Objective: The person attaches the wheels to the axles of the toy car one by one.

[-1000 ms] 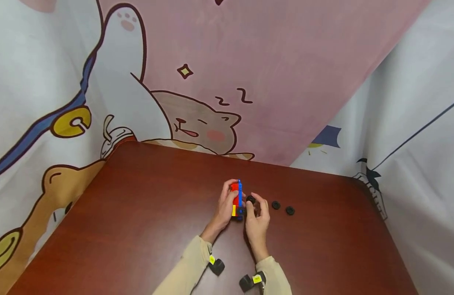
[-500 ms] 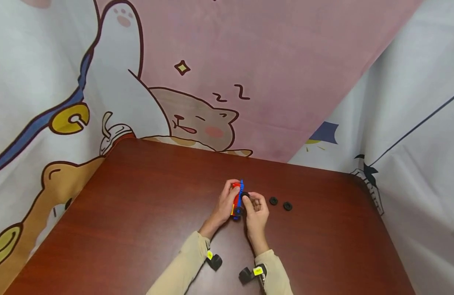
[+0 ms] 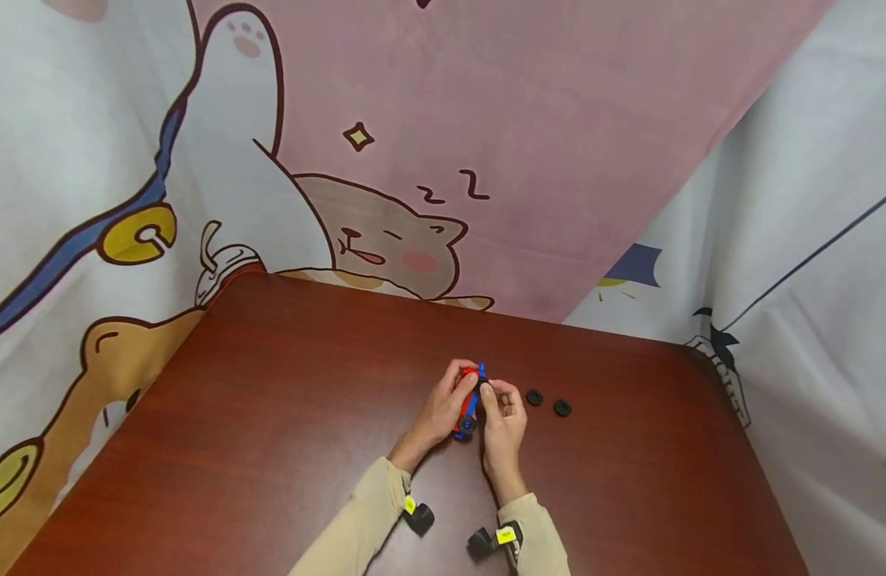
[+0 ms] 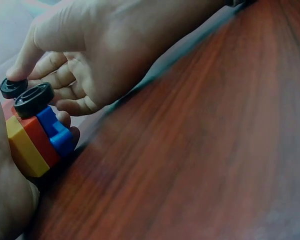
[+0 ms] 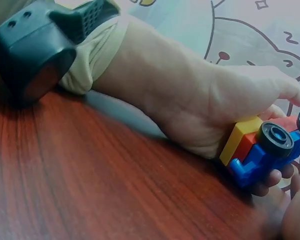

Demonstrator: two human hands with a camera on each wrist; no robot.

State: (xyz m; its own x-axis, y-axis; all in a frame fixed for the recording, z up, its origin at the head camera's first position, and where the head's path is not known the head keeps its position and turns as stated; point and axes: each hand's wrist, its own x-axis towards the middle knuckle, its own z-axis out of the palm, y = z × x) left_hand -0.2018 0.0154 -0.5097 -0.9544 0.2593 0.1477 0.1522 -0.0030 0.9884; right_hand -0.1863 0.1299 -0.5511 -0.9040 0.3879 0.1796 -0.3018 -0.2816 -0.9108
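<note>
My left hand (image 3: 439, 406) grips a small toy car (image 3: 471, 406) of red, yellow and blue blocks just over the table. One black wheel (image 5: 276, 139) sits on the car's near end, on the side turned up. At the far end, my right hand (image 3: 504, 428) has its thumb on a second black wheel (image 4: 13, 88), with the fingers curled beyond the car. That wheel lies against the car's side, partly covered by fingers in the head view. In the right wrist view the left palm wraps the yellow and red blocks, with the blue base (image 5: 262, 162) facing out.
Two loose black wheels (image 3: 534, 398) (image 3: 561, 408) lie on the brown wooden table (image 3: 306, 384) to the right of the right hand. Cartoon-printed cloth (image 3: 558, 160) hangs behind the table and along its sides. Each sleeve cuff carries a black wrist camera (image 3: 418, 520).
The right hand has brought its wheel from beside the car to the car's far end. The left hand has tilted the car, turning its wheel side further up, and shifted it slightly right.
</note>
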